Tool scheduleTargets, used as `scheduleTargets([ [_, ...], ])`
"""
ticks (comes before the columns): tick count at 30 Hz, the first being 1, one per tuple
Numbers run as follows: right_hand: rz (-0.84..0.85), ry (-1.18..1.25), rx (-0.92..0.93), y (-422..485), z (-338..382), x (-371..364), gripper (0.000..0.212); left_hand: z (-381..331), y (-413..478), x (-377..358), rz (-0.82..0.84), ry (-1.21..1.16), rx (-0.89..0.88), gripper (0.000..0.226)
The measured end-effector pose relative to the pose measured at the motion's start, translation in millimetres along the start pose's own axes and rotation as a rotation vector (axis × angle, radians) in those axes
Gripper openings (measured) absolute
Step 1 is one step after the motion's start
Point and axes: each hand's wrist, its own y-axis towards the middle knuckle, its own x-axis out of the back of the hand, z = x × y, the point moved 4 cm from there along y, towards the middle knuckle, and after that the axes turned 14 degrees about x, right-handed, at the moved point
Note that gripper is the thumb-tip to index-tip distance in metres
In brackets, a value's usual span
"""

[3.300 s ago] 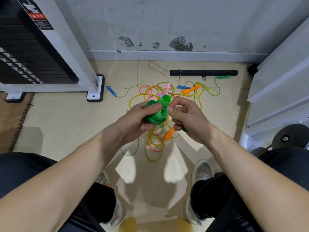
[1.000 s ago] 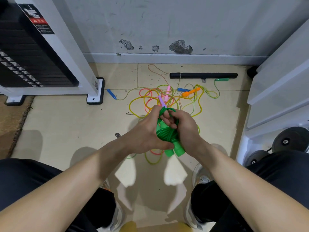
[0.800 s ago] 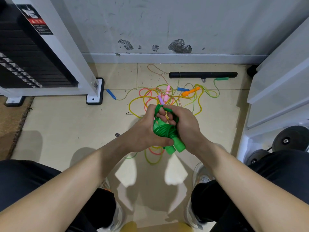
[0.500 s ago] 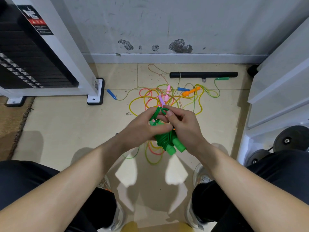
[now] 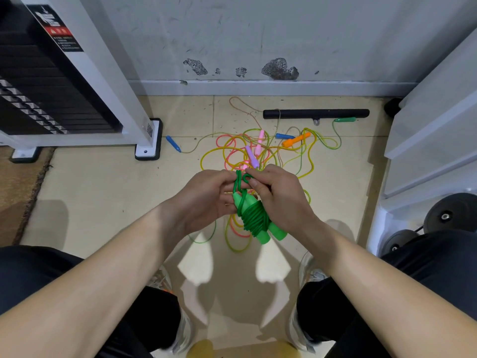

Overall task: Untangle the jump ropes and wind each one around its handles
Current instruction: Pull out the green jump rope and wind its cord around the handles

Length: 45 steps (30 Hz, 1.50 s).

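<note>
The bright green plastic jump rope (image 5: 254,219), its cord coiled around two tapered handles laid side by side, sits at the centre of the frame, held in the air between both hands. Two short loops stand loose at the top of the bundle, not yet tucked in. The likely failure is therefore the coil springing open. The cord looks stiff and smooth, and if either hold eases before the end is locked under a turn, the windings could slide off the handles' narrow upper ends. The bundle could also drop into the tangle of thin yellow, pink and green ropes (image 5: 233,148) on the tiled floor just above and below it in the frame, and snag there. The left hand (image 5: 206,200), centre left, has its fingers curled round the handles' upper part. The right hand (image 5: 280,197), centre right, pinches the small end loop between thumb and forefinger, with its other fingers wrapped behind the coil.
</note>
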Motion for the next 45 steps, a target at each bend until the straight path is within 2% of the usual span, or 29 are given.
scheduleTargets([
  [5,-0.057,-0.080,0.089,1.9,4.4,5.6,0.024,-6.4,-3.7,7.4,0.121,0.198,-0.010,0.022],
  [11,-0.112,-0.073,0.145,0.3,11.6,7.3,0.029,-4.3,1.5,14.5,0.017,0.237,-0.001,0.025],
  [14,-0.152,0.031,0.017,0.9,10.2,11.4,0.045,-4.2,3.4,19.2,-0.044,0.257,0.015,0.023],
  [16,-0.094,0.157,-0.068,2.6,7.3,12.5,0.058,-3.3,3.7,19.9,-0.081,0.268,0.020,0.023],
  [17,-0.029,0.171,-0.042,3.9,8.9,12.3,0.061,-2.3,3.6,20.0,-0.092,0.271,0.025,0.027],
  [20,0.134,0.114,0.100,5.9,11.8,10.0,0.049,-1.3,2.8,19.4,-0.097,0.302,0.043,0.030],
  [25,0.167,0.104,0.133,8.5,10.8,15.5,0.030,-6.0,-0.8,18.4,-0.084,0.316,0.051,0.030],
  [27,0.160,0.141,0.080,9.0,8.4,18.7,0.020,-7.7,-1.4,18.1,-0.091,0.309,0.045,0.041],
  [29,0.139,0.210,0.009,8.9,5.8,20.3,0.018,-9.3,-1.8,16.7,-0.100,0.306,0.023,0.045],
  [32,0.098,0.256,-0.065,7.9,0.2,19.9,0.019,-10.2,-1.1,16.1,-0.169,0.277,-0.049,0.033],
  [36,0.062,0.300,-0.140,7.4,-5.9,17.7,0.019,-12.9,-0.1,17.2,-0.312,0.300,-0.251,0.009],
  [40,-0.008,0.372,-0.205,8.1,-8.0,17.9,0.015,-13.2,2.7,16.5,-0.364,0.408,-0.393,0.007],
  [42,-0.023,0.392,-0.231,7.4,-9.8,16.8,0.011,-12.2,3.5,16.1,-0.387,0.430,-0.416,0.012],
  [45,0.011,0.391,-0.234,7.5,-9.6,14.9,0.016,-9.0,5.5,16.5,-0.404,0.411,-0.406,0.010],
])
